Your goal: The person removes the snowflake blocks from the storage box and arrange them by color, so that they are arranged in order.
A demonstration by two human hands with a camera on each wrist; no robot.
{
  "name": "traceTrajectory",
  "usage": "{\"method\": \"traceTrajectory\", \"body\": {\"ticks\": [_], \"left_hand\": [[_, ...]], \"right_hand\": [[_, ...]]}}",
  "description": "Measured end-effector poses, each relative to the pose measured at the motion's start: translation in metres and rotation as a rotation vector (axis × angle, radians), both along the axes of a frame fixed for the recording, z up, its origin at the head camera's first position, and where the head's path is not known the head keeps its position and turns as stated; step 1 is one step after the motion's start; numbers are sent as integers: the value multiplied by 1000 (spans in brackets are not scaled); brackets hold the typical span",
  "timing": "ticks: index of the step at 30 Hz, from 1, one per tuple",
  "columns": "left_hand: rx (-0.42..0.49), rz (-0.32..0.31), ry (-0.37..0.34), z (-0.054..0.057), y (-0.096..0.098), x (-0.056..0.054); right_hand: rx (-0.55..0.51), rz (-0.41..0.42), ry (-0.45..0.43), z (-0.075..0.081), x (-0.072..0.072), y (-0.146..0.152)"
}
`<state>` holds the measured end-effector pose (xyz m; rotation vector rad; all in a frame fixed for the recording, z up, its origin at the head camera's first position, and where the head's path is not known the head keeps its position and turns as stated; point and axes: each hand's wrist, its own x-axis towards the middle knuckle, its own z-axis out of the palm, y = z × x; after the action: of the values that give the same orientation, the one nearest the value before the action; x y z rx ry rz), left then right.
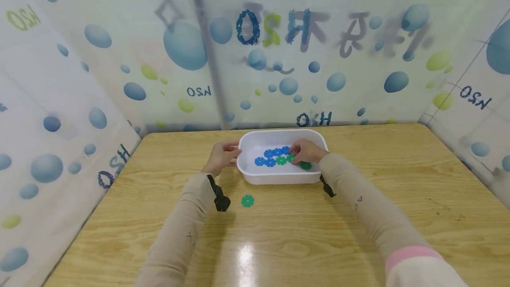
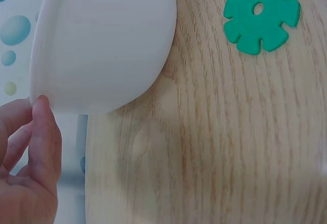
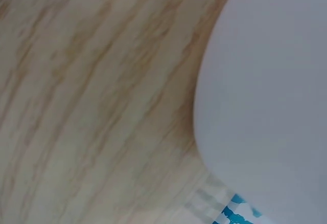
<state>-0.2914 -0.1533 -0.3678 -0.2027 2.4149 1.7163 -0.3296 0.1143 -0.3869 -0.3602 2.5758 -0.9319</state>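
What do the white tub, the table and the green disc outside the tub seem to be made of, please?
White tub: probably plastic, smooth, with rounded corners.
Green disc: likely plastic, evenly coloured, matte-looking, with neat notches.
Table: wood or wood-look laminate, glossy, showing grain and a reflection.

The tub [image 1: 279, 179] sits on my worktop [image 1: 303, 234], discs [image 1: 270, 162] inside, a curtain [image 1: 255, 92] behind. One loose disc [image 1: 247, 201] lies before it, left of centre. My left hand [image 1: 221, 158] touches the tub's left end, my right hand [image 1: 308, 151] inside.
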Motion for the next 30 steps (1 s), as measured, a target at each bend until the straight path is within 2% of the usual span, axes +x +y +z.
{"method": "traceTrajectory", "body": {"ticks": [10,19,25,30], "left_hand": [[-5,2,-2,2,1,1],[-9,4,-10,0,1,-1],[-3,6,-16,-1,1,-2],[2,3,-13,0,0,-1]], "right_hand": [[-7,-9,-23,2,0,-1],[-5,-9,-15,2,1,-2],[12,-35,-42,1,-1,-2],[16,-18,-48,1,-3,-2]]}}
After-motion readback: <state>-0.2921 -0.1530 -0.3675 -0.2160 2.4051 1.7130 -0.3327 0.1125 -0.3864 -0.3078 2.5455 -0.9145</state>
